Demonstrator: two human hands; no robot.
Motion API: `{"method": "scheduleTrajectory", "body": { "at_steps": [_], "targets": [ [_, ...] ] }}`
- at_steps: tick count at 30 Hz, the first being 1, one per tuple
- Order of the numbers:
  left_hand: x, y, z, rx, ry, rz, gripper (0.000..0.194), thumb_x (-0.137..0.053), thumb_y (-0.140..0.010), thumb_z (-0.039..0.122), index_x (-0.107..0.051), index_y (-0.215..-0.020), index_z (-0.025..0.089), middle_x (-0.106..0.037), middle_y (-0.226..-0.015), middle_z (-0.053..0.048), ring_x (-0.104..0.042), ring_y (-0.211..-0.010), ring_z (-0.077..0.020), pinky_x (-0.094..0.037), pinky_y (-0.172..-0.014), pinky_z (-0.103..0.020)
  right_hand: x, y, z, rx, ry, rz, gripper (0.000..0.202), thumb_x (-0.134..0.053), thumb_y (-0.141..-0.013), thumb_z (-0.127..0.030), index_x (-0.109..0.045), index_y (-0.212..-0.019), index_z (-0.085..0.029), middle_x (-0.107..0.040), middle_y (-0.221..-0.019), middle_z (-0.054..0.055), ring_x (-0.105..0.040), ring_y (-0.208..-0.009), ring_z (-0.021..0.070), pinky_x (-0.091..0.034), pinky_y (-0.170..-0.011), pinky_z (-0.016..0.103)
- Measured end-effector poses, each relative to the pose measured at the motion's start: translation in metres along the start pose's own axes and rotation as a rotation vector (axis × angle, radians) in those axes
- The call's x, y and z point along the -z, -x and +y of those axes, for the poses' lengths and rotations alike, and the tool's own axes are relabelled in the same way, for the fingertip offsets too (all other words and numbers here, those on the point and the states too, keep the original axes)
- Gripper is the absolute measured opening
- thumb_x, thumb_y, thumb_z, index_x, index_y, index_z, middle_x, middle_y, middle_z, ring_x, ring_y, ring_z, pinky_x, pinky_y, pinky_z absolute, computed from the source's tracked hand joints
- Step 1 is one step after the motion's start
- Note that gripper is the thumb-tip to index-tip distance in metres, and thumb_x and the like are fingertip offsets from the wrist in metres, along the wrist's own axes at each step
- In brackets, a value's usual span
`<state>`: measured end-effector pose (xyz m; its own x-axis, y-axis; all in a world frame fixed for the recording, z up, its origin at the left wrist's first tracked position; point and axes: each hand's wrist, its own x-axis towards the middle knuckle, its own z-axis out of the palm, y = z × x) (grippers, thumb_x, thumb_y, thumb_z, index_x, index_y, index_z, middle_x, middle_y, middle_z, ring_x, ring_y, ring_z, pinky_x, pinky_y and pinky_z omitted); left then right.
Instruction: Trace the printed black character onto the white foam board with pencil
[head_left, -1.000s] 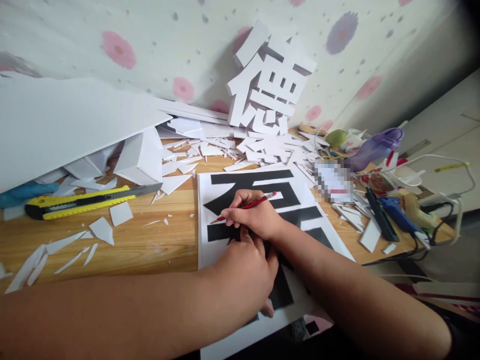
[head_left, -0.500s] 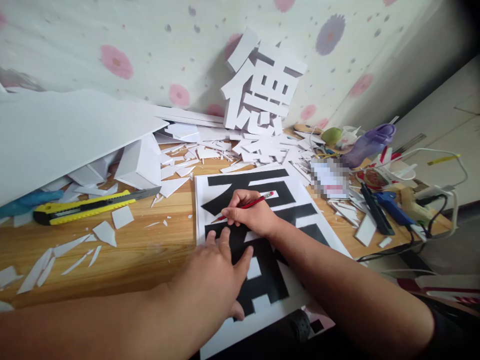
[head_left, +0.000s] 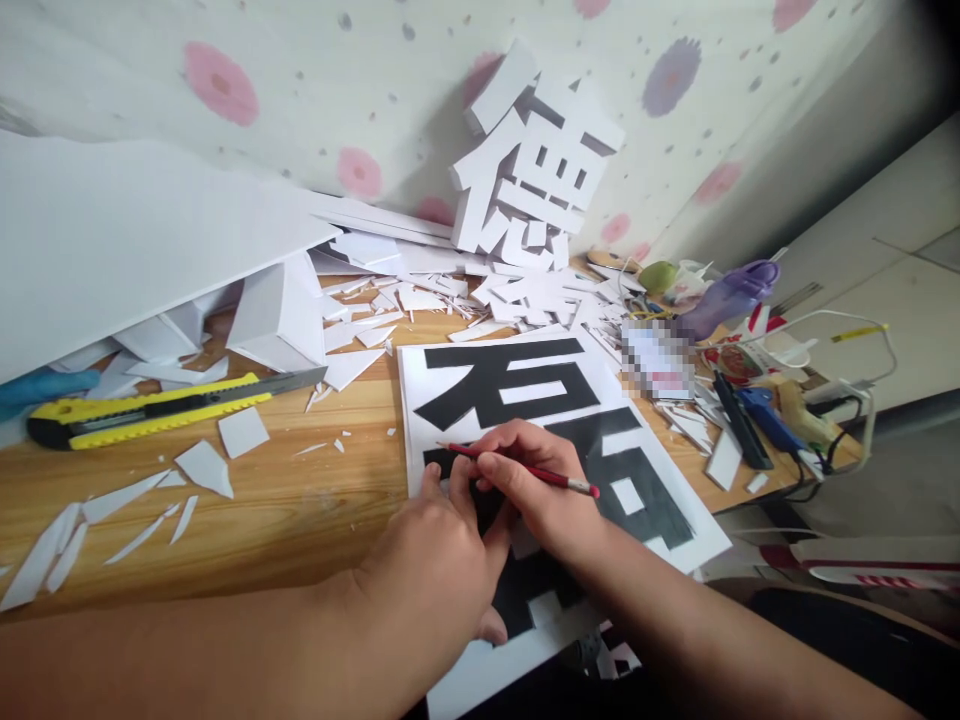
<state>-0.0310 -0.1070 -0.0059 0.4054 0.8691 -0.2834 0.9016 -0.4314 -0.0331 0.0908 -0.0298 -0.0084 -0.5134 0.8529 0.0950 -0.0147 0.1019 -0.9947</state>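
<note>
A white sheet (head_left: 472, 690) with a large black printed character (head_left: 510, 395) lies at the front of the wooden table. My left hand (head_left: 442, 560) rests on its lower left part, fingers spread, palm down. Pinched in my right hand (head_left: 532, 485) is a red pencil (head_left: 551, 477), its tip pointing left, just above my left fingertips over the black print. The pencil's eraser end points to the right. My right hand and forearm cover part of the print.
A yellow utility knife (head_left: 172, 405) lies at the left among white foam scraps (head_left: 206, 467). A white cut-out character (head_left: 532, 170) leans on the back wall. A blue glue gun (head_left: 772, 415), a black tool (head_left: 742, 420) and cables sit at the right. A large white board (head_left: 135, 230) stands back left.
My right hand has moved down and right, closer to my left hand, and the pencil has swung so its eraser end sits lower. The view has shifted slightly.
</note>
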Motion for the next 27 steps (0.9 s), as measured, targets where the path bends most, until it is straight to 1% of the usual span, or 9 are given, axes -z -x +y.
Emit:
{"method": "scheduleTrajectory", "body": {
  "at_steps": [4,8,11,13,16,19,22,24,27],
  "targets": [
    [-0.002,0.003,-0.001,-0.084,-0.056,0.028,0.103,-0.071,-0.076,0.078,-0.052,-0.154,0.014,-0.059,-0.142,-0.040,-0.062,-0.126,-0.0585,-0.063,-0.080,-0.058,-0.003,0.008,0.012,0.038,0.068,0.051,0.010,-0.071,-0.084,-0.026,-0.062,-0.079,-0.024,-0.070,-0.072,-0.001,-0.064,-0.063,0.0143,-0.054,-0.059,0.026],
    [-0.003,0.006,0.000,-0.068,-0.031,0.068,0.104,-0.069,-0.076,0.080,-0.055,-0.151,0.010,-0.067,-0.131,-0.039,-0.067,-0.120,-0.0568,-0.063,-0.082,-0.059,-0.001,0.010,0.020,0.115,0.155,-0.007,0.009,-0.070,-0.089,-0.026,-0.065,-0.082,-0.025,-0.073,-0.075,0.001,-0.067,-0.068,0.0163,-0.055,-0.063,0.029],
    [-0.005,0.005,0.001,-0.077,-0.016,0.080,0.104,-0.070,-0.076,0.080,-0.055,-0.151,0.008,-0.066,-0.133,-0.040,-0.065,-0.121,-0.0584,-0.062,-0.084,-0.060,0.000,0.011,0.021,0.142,0.175,-0.026,0.007,-0.070,-0.091,-0.027,-0.067,-0.085,-0.025,-0.074,-0.078,0.002,-0.069,-0.070,0.0175,-0.056,-0.064,0.030],
    [-0.005,0.004,0.001,-0.087,-0.021,0.070,0.105,-0.068,-0.077,0.080,-0.054,-0.152,0.009,-0.063,-0.136,-0.040,-0.064,-0.123,-0.0589,-0.062,-0.084,-0.061,0.000,0.010,0.021,0.160,0.178,-0.030,0.007,-0.070,-0.091,-0.027,-0.067,-0.084,-0.025,-0.074,-0.078,0.002,-0.069,-0.070,0.0177,-0.056,-0.063,0.030],
    [-0.005,0.004,0.001,-0.089,-0.036,0.053,0.103,-0.066,-0.078,0.082,-0.054,-0.152,0.011,-0.064,-0.136,-0.038,-0.065,-0.123,-0.0577,-0.063,-0.083,-0.059,0.000,0.010,0.021,0.160,0.182,-0.029,0.009,-0.070,-0.091,-0.027,-0.066,-0.082,-0.025,-0.072,-0.075,0.001,-0.068,-0.071,0.0181,-0.056,-0.063,0.030],
    [-0.004,0.006,0.001,-0.072,-0.056,0.096,0.105,-0.068,-0.076,0.082,-0.054,-0.152,0.010,-0.065,-0.136,-0.039,-0.065,-0.122,-0.0578,-0.063,-0.081,-0.058,-0.001,0.010,0.021,0.154,0.171,-0.018,0.009,-0.070,-0.091,-0.026,-0.066,-0.082,-0.025,-0.072,-0.075,0.001,-0.067,-0.069,0.0169,-0.055,-0.062,0.029],
    [-0.004,0.008,0.001,-0.066,-0.081,0.122,0.108,-0.067,-0.076,0.082,-0.053,-0.152,0.006,-0.063,-0.135,-0.043,-0.066,-0.119,-0.0597,-0.063,-0.076,-0.057,-0.002,0.009,0.019,0.137,0.161,0.009,0.010,-0.070,-0.088,-0.023,-0.066,-0.080,-0.025,-0.072,-0.074,0.000,-0.064,-0.064,0.0150,-0.053,-0.059,0.028],
    [-0.005,0.009,0.001,-0.085,-0.087,0.113,0.107,-0.065,-0.078,0.083,-0.055,-0.151,0.006,-0.063,-0.133,-0.044,-0.068,-0.115,-0.0593,-0.063,-0.073,-0.057,-0.003,0.008,0.018,0.116,0.168,0.022,0.010,-0.070,-0.086,-0.021,-0.065,-0.078,-0.025,-0.070,-0.071,0.000,-0.062,-0.062,0.0147,-0.051,-0.056,0.027],
    [-0.007,0.008,0.001,-0.091,-0.086,0.123,0.100,-0.064,-0.078,0.083,-0.062,-0.145,0.008,-0.065,-0.132,-0.042,-0.070,-0.113,-0.0580,-0.063,-0.075,-0.058,-0.003,0.007,0.018,0.108,0.177,0.014,0.010,-0.070,-0.086,-0.022,-0.065,-0.078,-0.025,-0.069,-0.069,0.000,-0.062,-0.062,0.0154,-0.051,-0.056,0.028]
  ]
}}
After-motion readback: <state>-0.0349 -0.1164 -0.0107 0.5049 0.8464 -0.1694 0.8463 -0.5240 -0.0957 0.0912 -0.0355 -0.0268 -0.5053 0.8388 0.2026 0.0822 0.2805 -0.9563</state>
